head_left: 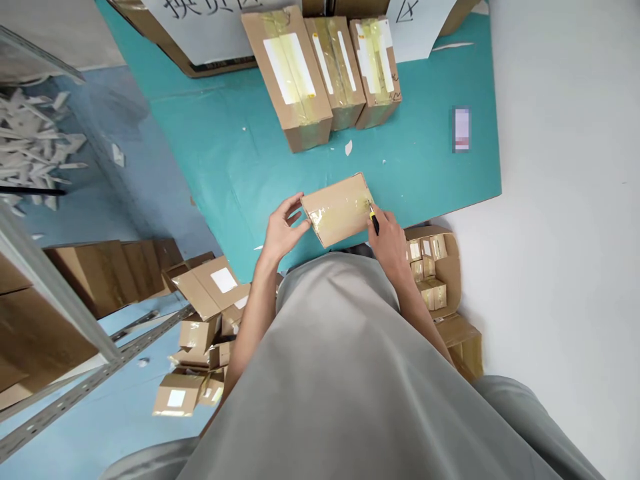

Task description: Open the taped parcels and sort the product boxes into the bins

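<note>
A small brown cardboard box lies at a slant near the front edge of the teal table, with shiny clear tape across its top. At its left end is my left hand, thumb on the near corner and fingertips at the far corner, gripping the box between them. My right hand is closed around a yellow and black box cutter. The cutter's tip meets the taped right end of the box. Whether the blade is in the cardboard or only on the tape is too small to tell.
Three taped cartons stand in a row at the back of the teal table. A blurred phone-like rectangle lies at right. Below right stands an open carton of small boxes. Boxes are piled left, beside a metal shelf.
</note>
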The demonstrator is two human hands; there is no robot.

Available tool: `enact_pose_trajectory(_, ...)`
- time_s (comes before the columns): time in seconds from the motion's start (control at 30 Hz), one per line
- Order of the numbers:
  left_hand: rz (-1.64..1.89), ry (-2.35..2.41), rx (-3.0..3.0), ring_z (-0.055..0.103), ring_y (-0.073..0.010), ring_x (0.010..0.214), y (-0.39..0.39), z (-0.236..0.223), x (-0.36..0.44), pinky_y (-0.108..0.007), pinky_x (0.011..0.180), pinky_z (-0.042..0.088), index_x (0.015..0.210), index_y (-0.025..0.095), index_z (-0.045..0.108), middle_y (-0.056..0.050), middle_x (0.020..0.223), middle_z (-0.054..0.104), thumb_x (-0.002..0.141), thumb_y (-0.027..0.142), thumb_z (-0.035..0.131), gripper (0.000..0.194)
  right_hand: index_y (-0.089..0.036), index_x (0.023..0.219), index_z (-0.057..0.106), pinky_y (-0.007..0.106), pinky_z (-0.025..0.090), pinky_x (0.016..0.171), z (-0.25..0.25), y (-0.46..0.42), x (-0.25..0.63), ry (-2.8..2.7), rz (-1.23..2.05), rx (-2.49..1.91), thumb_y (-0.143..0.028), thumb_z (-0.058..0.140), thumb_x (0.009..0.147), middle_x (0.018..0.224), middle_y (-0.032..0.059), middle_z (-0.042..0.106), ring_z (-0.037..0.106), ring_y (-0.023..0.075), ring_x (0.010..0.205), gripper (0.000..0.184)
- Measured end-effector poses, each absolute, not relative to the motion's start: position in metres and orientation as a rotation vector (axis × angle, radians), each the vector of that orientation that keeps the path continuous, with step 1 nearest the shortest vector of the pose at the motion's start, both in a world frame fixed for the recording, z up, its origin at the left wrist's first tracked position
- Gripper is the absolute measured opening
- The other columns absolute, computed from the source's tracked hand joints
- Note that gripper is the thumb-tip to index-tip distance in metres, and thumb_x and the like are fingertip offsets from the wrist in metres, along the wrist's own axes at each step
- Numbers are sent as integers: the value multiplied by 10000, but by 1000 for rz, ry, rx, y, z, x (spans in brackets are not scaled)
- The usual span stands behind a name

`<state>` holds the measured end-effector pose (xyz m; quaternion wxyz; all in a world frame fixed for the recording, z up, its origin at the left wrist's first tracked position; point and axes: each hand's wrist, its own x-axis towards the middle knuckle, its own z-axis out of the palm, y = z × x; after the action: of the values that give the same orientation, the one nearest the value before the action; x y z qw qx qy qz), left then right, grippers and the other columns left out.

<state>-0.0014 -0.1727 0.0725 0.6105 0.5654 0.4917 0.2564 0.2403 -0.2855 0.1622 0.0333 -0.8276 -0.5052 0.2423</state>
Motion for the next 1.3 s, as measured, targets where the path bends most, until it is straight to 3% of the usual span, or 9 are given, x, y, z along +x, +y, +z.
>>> enact_pose_trajectory(0.33,679,1306,1272,720,-338,1389,-182,69,15,-544,1191,589,1478,198,696,-169,1507,708,823,406,734,689,-244,1759,464,474,628,935,155,-273,259,-1746,860,-2440,-254,411,1136,1554,209,660,780,359,1096,626)
enact_pose_trajectory(0.57,686,1364,1276,675,-342,1453,-172,77,38,-537,1185,603,1579,249,623,-161,1619,644,890,367,712,705,-202,1747,476,456,608,998,146,-246,296,-1755,836,-2290,-296,379,1146,1408,197,759,772,351,1167,617)
enact_pose_trajectory(0.63,678,1381,1342,609,-364,1528,-170,86,46,-581,1253,541,1578,271,629,-147,1647,623,898,377,735,697,-176,1742,479,445,606,996,143,-241,308,-1722,828,-2259,-343,362,1158,1346,196,796,777,350,1166,619)
enact_pose_trajectory(0.8,678,1367,1660,212,-436,1753,-170,116,92,-749,1398,181,1435,323,728,-83,1740,525,932,476,802,531,-128,1709,516,425,594,1007,141,-239,323,-1734,891,-2288,-387,343,1164,1298,198,830,792,354,1152,628)
enact_pose_trajectory(0.87,641,1247,1719,235,-443,1745,-170,120,113,-783,1394,120,1343,321,764,-72,1707,561,969,519,771,423,-153,1722,502,417,594,1005,145,-240,323,-1767,921,-2284,-388,349,1163,1321,178,829,793,349,1143,626)
enact_pose_trajectory(1.0,614,1122,1731,340,-415,1712,-170,113,138,-749,1419,94,1195,307,786,-69,1668,603,1012,537,723,301,-172,1749,461,419,597,989,155,-244,317,-1813,979,-2319,-367,343,1157,1326,165,831,796,347,1114,635)
enact_pose_trajectory(1.17,660,1104,1707,348,-399,1712,-172,101,136,-745,1422,99,1198,306,767,-70,1671,602,1032,548,704,300,-168,1773,420,436,589,991,164,-242,305,-1822,978,-2418,-324,349,1155,1310,183,831,803,352,1088,642)
enact_pose_trajectory(1.3,668,1075,1827,364,-373,1709,-173,94,133,-726,1429,96,1244,295,751,-77,1690,587,1105,519,582,313,-185,1812,340,432,582,981,172,-235,293,-1839,923,-2547,-327,368,1168,1280,178,841,807,359,1081,660)
